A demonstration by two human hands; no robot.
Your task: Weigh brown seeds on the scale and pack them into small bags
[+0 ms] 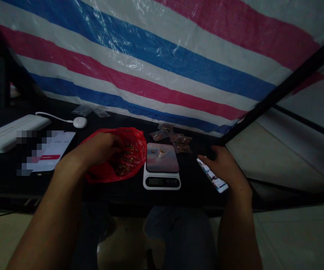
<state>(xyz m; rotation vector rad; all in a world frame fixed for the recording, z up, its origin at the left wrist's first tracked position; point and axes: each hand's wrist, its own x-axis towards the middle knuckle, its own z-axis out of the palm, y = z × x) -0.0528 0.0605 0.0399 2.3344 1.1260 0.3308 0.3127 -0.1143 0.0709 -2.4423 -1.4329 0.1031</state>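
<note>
Red plastic bag (102, 177) around the fingers of the left hand (105, 144), mouth wide, with small brown pieces (128, 159) heaped right of the fingertips; exact kind too dark to make out. Left fingertips lost in shadow inside the rim: cannot tell how far apart, or whether gripping any piece. At the right hand (226, 163), thumb and one finger spread apart, others hidden; nothing visibly gripped. Below the right thumb, lit smartphone (218, 182), partly covered by the hand; contact hard to judge.

Between left and right fingers, digital scale (163, 165) with small white cup-like piece (161, 153) on top; display too dim to read. Just beyond, between both sets of fingers, overlapping clear bags (182, 139) with brown contents, count unclear. Left of the left fingers, second phone (62, 150), partly masked by pixel blocks, and long white device (12, 133), reaching the view's edge. Beyond all fingers, striped plastic sheet (122, 56), cut off above.
</note>
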